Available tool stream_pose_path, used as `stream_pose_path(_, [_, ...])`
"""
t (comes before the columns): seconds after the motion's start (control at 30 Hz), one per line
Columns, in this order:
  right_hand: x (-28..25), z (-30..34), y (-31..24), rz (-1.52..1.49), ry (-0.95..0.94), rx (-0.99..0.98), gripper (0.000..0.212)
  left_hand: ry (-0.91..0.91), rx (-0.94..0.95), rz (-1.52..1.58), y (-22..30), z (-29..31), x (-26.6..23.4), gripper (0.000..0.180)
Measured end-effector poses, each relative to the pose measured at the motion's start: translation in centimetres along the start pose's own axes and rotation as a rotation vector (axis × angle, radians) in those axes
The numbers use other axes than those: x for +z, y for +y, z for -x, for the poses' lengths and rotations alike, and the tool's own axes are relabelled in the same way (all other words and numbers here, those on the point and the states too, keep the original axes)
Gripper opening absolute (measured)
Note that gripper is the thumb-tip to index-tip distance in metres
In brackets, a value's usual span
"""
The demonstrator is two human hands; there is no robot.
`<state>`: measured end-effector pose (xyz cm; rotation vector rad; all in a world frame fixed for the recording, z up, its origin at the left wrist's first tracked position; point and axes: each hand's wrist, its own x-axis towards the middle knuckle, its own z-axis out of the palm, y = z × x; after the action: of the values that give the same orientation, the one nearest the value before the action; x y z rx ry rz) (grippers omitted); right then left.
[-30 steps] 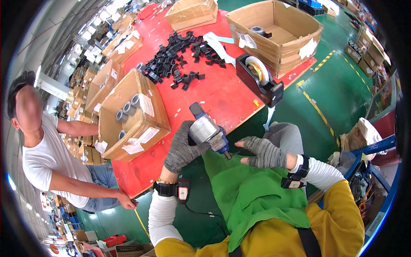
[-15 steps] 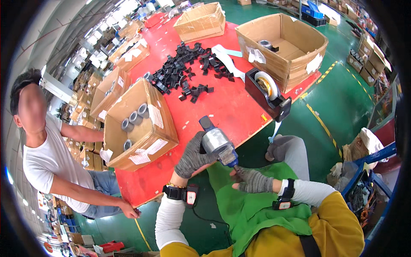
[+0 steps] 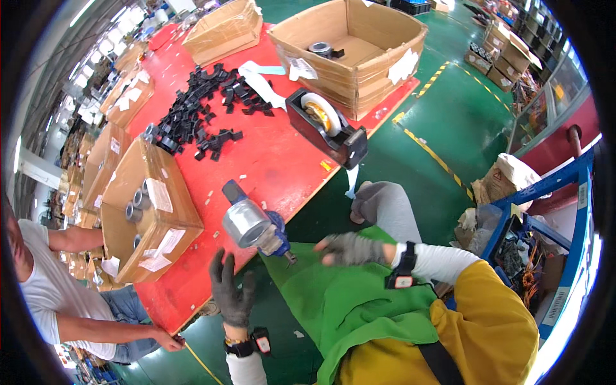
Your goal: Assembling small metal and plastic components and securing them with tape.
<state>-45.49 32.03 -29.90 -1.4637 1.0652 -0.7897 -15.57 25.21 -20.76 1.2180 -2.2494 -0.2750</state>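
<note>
A silver-and-blue tool with a thick cylindrical body [image 3: 246, 223] and a thin metal end lies at the near edge of the red table [image 3: 269, 163]. Neither hand touches it. My left hand [image 3: 232, 292], in a dark grey glove with bare fingertips, is raised just below the tool, fingers spread and palm empty. On the other side, over the green apron [image 3: 359, 308], my right hand [image 3: 356, 249] wears a similar glove. Its fingers point toward the tool's thin end, stretched loosely, with nothing visible in them.
Black clips [image 3: 199, 106] are heaped mid-table. A tape dispenser [image 3: 326, 127] sits at the right edge, before a large carton [image 3: 359, 83]. Another carton [image 3: 157, 218] holds grey rings. A person [image 3: 70, 289] stands at the left; a blue metal frame [image 3: 552, 186] is at the right.
My left hand has let go of the tool and drawn back toward me, opening. The right hand has moved away from its thin end. The whole view has shifted.
</note>
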Motion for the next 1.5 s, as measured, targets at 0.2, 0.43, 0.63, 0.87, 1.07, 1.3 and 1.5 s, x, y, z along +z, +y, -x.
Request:
stream_pose_path(0.2, [-9.7, 2.2, 5.5, -0.45, 0.615, 0.269, 0.056, -0.364, -0.14, 0.293, 2.3, 8.0, 5.1, 0.034])
stream_pose_path(0.43, [-12.3, -1.6, 13.4, -0.27, 0.625, -0.01, 0.062, -0.562, -0.202, 0.599, 9.0, 1.8, 14.3, 0.039])
stream_pose_path(0.63, [-9.5, 4.5, 5.4, -0.591, 0.657, 0.202, 0.052, -0.269, -0.14, 0.505, 10.6, -1.8, 22.6, 0.061])
stream_pose_path(0.87, [-7.8, 7.6, 4.1, -0.407, 0.752, -0.025, 0.035, -0.437, -0.214, 0.741, 14.7, -3.6, 24.5, 0.046])
stream_pose_path(1.07, [-8.2, 9.3, 1.9, -0.179, 0.76, -0.022, 0.029, -0.476, -0.385, 1.051, 15.9, -3.7, 23.3, 0.023])
stream_pose_path(1.3, [-9.7, 7.7, 0.1, 0.431, 0.778, -0.253, 0.022, -0.468, -0.44, 1.132, 16.3, -3.8, 22.7, 0.028])
stream_pose_path(1.5, [-10.1, 7.0, -0.4, 0.52, 0.74, -0.302, 0.017, -0.44, -0.435, 1.134, 16.3, -3.9, 23.1, 0.029])
